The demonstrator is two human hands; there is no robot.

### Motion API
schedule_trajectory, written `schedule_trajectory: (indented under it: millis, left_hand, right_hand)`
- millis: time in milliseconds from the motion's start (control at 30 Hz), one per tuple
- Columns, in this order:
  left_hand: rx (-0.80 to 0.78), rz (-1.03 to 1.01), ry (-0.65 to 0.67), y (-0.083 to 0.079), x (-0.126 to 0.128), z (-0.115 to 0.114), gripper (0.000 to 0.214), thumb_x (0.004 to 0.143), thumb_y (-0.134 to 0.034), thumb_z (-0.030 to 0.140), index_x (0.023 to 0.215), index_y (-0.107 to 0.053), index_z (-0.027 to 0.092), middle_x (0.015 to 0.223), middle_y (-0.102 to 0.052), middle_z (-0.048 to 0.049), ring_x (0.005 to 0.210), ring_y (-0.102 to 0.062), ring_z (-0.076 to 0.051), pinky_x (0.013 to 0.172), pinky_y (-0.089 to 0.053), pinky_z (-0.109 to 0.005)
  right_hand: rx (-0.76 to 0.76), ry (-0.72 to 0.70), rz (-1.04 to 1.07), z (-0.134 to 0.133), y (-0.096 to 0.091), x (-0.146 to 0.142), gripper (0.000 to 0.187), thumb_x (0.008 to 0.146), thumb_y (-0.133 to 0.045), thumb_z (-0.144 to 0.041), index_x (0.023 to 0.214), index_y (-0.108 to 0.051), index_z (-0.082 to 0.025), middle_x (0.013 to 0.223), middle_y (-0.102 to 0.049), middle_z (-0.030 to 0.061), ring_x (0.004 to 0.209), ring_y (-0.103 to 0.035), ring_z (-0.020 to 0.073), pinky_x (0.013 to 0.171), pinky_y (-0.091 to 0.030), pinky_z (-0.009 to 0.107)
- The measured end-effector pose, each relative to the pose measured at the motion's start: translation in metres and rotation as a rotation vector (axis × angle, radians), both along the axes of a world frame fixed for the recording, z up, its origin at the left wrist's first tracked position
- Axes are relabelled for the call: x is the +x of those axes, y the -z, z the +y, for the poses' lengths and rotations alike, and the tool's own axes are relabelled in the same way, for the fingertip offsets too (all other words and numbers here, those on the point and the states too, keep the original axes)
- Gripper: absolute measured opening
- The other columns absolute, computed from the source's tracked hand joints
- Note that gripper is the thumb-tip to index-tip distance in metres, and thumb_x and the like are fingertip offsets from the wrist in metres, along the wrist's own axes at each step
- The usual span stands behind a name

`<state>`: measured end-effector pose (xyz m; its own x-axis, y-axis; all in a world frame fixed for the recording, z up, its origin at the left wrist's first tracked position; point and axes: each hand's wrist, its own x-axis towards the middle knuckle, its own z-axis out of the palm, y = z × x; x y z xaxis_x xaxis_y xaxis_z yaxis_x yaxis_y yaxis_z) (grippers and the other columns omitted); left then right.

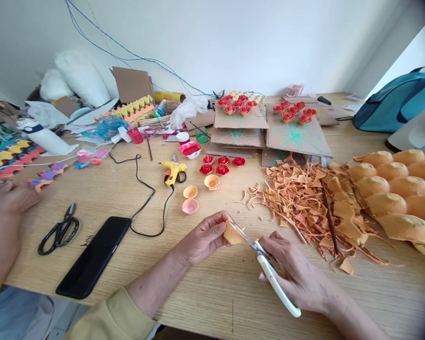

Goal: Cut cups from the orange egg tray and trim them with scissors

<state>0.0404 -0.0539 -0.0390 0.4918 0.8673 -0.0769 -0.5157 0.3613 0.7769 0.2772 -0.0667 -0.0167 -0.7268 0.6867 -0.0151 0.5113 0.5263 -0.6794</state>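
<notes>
My left hand (pixel 206 236) pinches a small orange egg-carton cup (pixel 233 233) just above the wooden table (pixel 212 288). White-handled scissors (pixel 269 267) are gripped in my right hand (pixel 297 274), and their blades touch the cup's upper edge. A heap of orange carton trimmings (pixel 297 198) lies right of my hands. Beyond it sits an orange egg carton (pixel 393 198) with its bumps up. Three cut cups (pixel 198 193) rest in front of me, with small red paper roses (pixel 221 165) behind them.
Another person's hand (pixel 10 198) rests at the left edge beside black scissors (pixel 59 231) and a black phone (pixel 94 257). A yellow glue gun (pixel 173 171) with a black cord lies mid-table. Cardboard sheets (pixel 297 137) carrying more roses stand at the back; a teal bag (pixel 396 99) sits far right.
</notes>
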Motion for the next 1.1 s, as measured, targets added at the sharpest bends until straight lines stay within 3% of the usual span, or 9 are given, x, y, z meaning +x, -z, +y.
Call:
schedule_trajectory:
  millis: [600,867,1100]
  left_hand:
    - [0.061,0.026,0.034,0.001,-0.007,0.000,0.023,0.084,-0.071,0.038,0.086,-0.062,0.016,0.083,-0.053,-0.0009,0.074,-0.050,-0.010,0.067,-0.039,-0.022]
    - [0.270,0.241,0.056,-0.003,-0.010,0.003,0.031,0.085,-0.068,0.045,0.083,-0.064,0.014,0.077,-0.050,-0.0010,0.072,-0.045,-0.011,0.067,-0.034,-0.025]
    - [0.330,0.288,0.057,-0.003,-0.014,0.005,0.034,0.084,-0.067,0.047,0.081,-0.062,0.014,0.076,-0.050,-0.0011,0.071,-0.045,-0.012,0.067,-0.033,-0.026]
  right_hand:
    - [-0.010,-0.023,0.058,0.000,0.005,0.003,0.035,0.097,-0.045,-0.045,0.072,-0.037,-0.022,0.071,-0.052,0.0005,0.067,-0.044,0.0162,0.067,-0.034,0.030]
    - [0.066,-0.023,0.000,0.001,-0.001,0.000,0.033,0.093,-0.055,-0.043,0.074,-0.038,-0.022,0.073,-0.053,-0.0014,0.066,-0.045,0.0152,0.070,-0.033,0.031]
    - [0.091,-0.030,-0.036,0.000,0.000,0.002,0.034,0.093,-0.053,-0.043,0.071,-0.039,-0.022,0.070,-0.053,-0.0011,0.064,-0.045,0.0150,0.069,-0.032,0.031]
